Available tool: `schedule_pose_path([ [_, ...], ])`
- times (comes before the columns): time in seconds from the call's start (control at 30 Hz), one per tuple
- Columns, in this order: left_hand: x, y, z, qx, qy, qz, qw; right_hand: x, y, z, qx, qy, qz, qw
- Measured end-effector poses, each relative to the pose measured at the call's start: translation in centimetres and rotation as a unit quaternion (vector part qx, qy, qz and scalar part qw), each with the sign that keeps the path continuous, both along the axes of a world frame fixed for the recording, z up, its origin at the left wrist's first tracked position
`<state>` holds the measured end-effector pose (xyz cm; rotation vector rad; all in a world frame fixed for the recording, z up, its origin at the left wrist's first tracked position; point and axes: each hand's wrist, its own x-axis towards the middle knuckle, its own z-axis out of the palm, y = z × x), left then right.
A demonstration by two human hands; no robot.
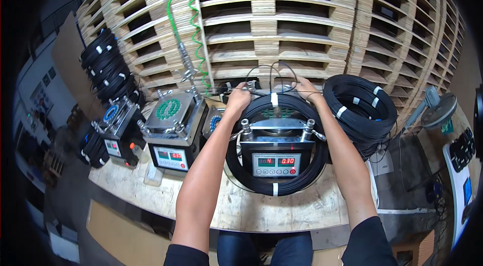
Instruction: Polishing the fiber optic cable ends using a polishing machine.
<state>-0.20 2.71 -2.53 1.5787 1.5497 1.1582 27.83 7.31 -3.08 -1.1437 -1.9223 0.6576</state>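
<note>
Behind the digital-display machine [275,164], my left hand [239,97] pinches a thin black cable [270,79]; I can't tell whether my right hand [308,89] also grips; a black cable coil [297,185] encircles the machine

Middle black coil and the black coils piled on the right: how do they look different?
The middle black coil looks like one slim ring, while the right-hand black coils form a thicker pile. In this view, the middle black coil frames a lit display; the right-hand black coils frame no display. Both are black and carry white bands.
</note>
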Motion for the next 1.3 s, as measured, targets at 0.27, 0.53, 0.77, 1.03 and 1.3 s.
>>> schedule_pose_path([
  [0.27,-0.6,1.0,0.6,-0.072,-0.017,-0.009,0.997,-0.3,-8.6,2.4,-0.121,0.035,-0.054,0.991],
  [0.53,0.3,7.4,-1.8,-0.066,-0.197,0.017,0.978,1.9,-7.5,-0.9,0.027,0.023,-0.175,0.984],
  [0.77,-2.4,11.3,-5.6,-0.219,-0.474,-0.067,0.85,-0.8,-11.3,1.8,0.01,0.019,-0.215,0.976],
  [1.03,-0.7,7.4,-1.7,-0.148,-0.426,0.091,0.888,-0.2,-10.5,1.6,-0.014,0.046,-0.219,0.975],
  [1.3,-0.4,7.9,-2.2,-0.113,-0.312,-0.014,0.943,-0.3,-10.7,1.8,0.011,0.029,-0.234,0.972],
])
